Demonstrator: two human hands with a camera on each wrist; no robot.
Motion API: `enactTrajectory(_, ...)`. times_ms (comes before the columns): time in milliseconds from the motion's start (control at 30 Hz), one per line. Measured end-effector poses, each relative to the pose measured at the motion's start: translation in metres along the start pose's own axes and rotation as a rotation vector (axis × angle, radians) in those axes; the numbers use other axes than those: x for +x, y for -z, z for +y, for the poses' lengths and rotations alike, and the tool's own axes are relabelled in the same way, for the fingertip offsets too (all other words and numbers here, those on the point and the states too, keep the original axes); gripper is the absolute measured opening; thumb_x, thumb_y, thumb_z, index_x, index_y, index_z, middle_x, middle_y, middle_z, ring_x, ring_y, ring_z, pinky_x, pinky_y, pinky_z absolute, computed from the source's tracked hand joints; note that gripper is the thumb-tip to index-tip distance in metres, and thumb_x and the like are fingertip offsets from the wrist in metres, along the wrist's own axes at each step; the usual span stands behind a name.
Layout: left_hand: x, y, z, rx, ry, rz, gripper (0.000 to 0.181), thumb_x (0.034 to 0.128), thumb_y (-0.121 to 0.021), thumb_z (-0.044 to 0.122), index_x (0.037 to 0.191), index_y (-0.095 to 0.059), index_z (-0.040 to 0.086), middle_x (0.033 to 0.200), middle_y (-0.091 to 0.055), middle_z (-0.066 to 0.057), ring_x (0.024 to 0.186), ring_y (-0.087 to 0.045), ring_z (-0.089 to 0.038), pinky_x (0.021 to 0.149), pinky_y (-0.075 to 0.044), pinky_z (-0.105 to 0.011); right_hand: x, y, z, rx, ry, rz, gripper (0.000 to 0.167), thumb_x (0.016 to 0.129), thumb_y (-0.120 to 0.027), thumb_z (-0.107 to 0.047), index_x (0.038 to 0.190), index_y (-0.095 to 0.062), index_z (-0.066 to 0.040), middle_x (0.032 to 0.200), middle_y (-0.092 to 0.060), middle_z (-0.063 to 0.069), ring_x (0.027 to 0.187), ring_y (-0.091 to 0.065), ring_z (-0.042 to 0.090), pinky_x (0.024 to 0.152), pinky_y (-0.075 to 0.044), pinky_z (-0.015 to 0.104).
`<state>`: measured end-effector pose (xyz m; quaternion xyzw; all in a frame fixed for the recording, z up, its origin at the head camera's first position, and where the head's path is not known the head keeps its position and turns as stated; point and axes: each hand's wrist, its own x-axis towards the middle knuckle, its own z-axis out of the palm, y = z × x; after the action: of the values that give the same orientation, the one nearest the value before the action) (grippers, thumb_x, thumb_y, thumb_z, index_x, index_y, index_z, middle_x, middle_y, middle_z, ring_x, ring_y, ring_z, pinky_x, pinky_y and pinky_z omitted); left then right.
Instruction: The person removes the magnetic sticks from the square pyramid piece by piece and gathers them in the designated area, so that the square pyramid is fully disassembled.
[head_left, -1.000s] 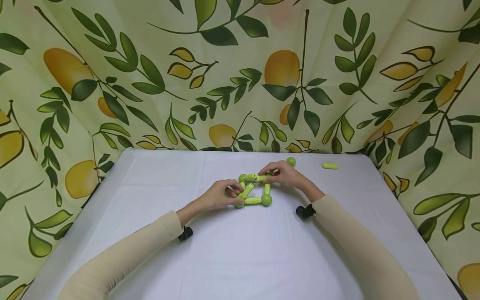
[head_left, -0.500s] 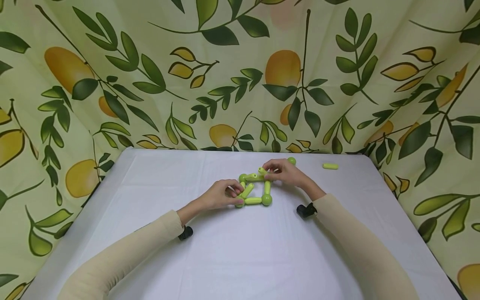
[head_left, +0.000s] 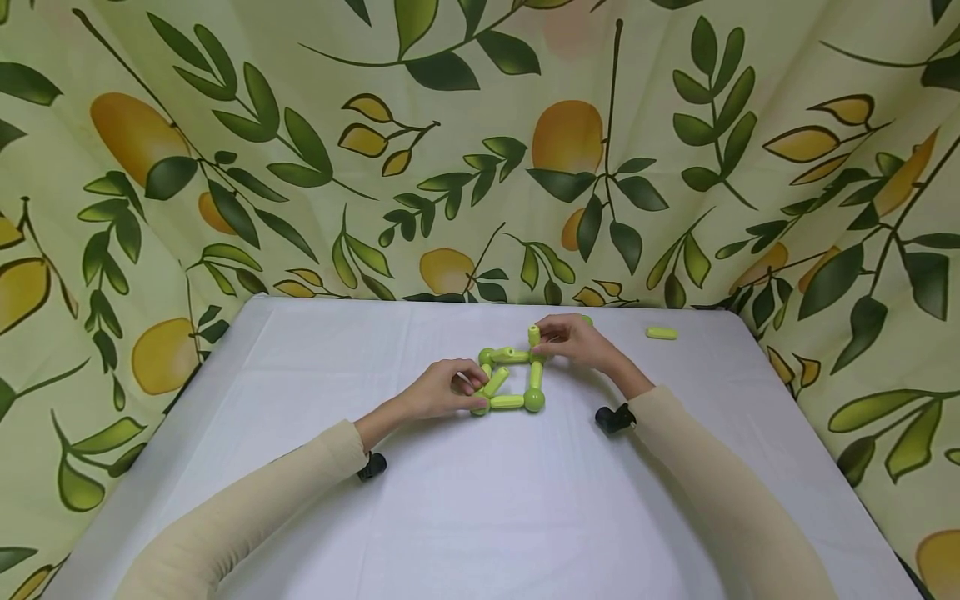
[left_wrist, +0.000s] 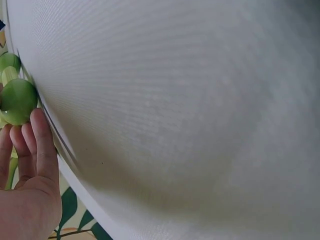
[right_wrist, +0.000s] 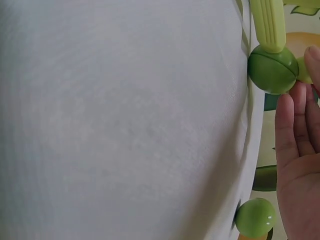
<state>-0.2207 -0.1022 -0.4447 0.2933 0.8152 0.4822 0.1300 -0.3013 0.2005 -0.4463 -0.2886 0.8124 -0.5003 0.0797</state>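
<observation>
A flat four-sided frame of light green rods and darker green balls lies on the table, its front rod (head_left: 507, 402) toward me. My left hand (head_left: 437, 390) grips its front-left corner ball (left_wrist: 19, 101), thumb low and fingertips by a rod that slants up from that corner (head_left: 495, 382). At the back-right corner my right hand (head_left: 577, 343) pinches a rod (head_left: 534, 335) standing upright over the corner ball (right_wrist: 272, 71). Another short rod (head_left: 507, 352) tilts up near the back-left ball (head_left: 487, 356). The right fingers partly hide the back-right joint.
A loose green ball (right_wrist: 255, 217) lies behind the right hand, mostly hidden in the head view. Further right rests a loose rod (head_left: 662, 333). White cloth covers the table (head_left: 465, 517); a patterned curtain (head_left: 480, 167) hangs behind its far edge.
My right hand has tilted the rod from lying low along the back side to upright at the back-right corner. The left hand has stayed on the front-left corner.
</observation>
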Motion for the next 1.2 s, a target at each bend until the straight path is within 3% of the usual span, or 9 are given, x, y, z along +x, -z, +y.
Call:
enactTrajectory(200,-0.001,-0.001,0.004,-0.013,0.012,0.002,0.028,0.0857,-0.081,0.000,0.109,-0.067,-0.005,0.103,-0.064,-0.018,0.092,-0.065,-0.031,0.086,-0.054,-0.045,0.000,0.002,0.000,0.016,0.000,-0.006,0.025,0.088,-0.077,0.003,0.111,-0.069,0.008,0.103,-0.071,0.020,0.097,-0.068,0.029,0.082,-0.055,0.027)
enactTrajectory(467,-0.012,0.006,0.041,-0.018,0.009,-0.005,0.025,0.0861,-0.078,-0.005,0.107,-0.065,-0.009,0.102,-0.063,-0.023,0.091,-0.064,-0.035,0.085,-0.053,-0.046,0.000,0.004,0.002,0.011,-0.012,-0.006,0.021,0.090,-0.077,0.000,0.109,-0.070,0.004,0.102,-0.072,0.014,0.097,-0.068,0.024,0.083,-0.054,0.028)
enactTrajectory(700,-0.013,0.006,0.044,-0.019,0.009,-0.001,0.024,0.0864,-0.078,-0.005,0.107,-0.065,-0.009,0.102,-0.063,-0.023,0.091,-0.064,-0.035,0.085,-0.053,-0.047,0.001,0.006,0.004,0.026,0.010,-0.012,0.020,0.091,-0.075,0.001,0.110,-0.070,0.005,0.104,-0.073,0.014,0.099,-0.069,0.025,0.084,-0.056,0.031)
enactTrajectory(933,-0.013,0.006,0.042,-0.023,0.011,0.000,0.024,0.0859,-0.078,-0.006,0.106,-0.065,-0.009,0.101,-0.063,-0.023,0.091,-0.064,-0.036,0.085,-0.053,-0.048,-0.001,0.010,0.008,-0.009,-0.015,0.028,0.025,0.091,-0.074,0.001,0.114,-0.067,0.007,0.106,-0.072,0.015,0.098,-0.069,0.026,0.084,-0.056,0.032)
enactTrajectory(1067,-0.006,0.004,0.019,-0.013,0.021,-0.001,0.025,0.0860,-0.081,0.002,0.107,-0.068,-0.002,0.101,-0.064,-0.013,0.090,-0.065,-0.025,0.085,-0.054,-0.039,-0.010,0.018,-0.004,-0.065,-0.030,0.069,0.029,0.089,-0.076,0.004,0.116,-0.067,0.010,0.105,-0.071,0.016,0.100,-0.068,0.032,0.087,-0.055,0.033)
enactTrajectory(1200,-0.001,0.003,0.002,-0.002,0.019,-0.006,0.026,0.0860,-0.083,0.008,0.107,-0.069,0.003,0.100,-0.064,-0.005,0.089,-0.064,-0.018,0.083,-0.054,-0.033,-0.024,0.032,0.000,-0.078,-0.039,0.124,0.030,0.087,-0.077,0.006,0.115,-0.069,0.010,0.106,-0.070,0.018,0.099,-0.067,0.032,0.086,-0.054,0.029)
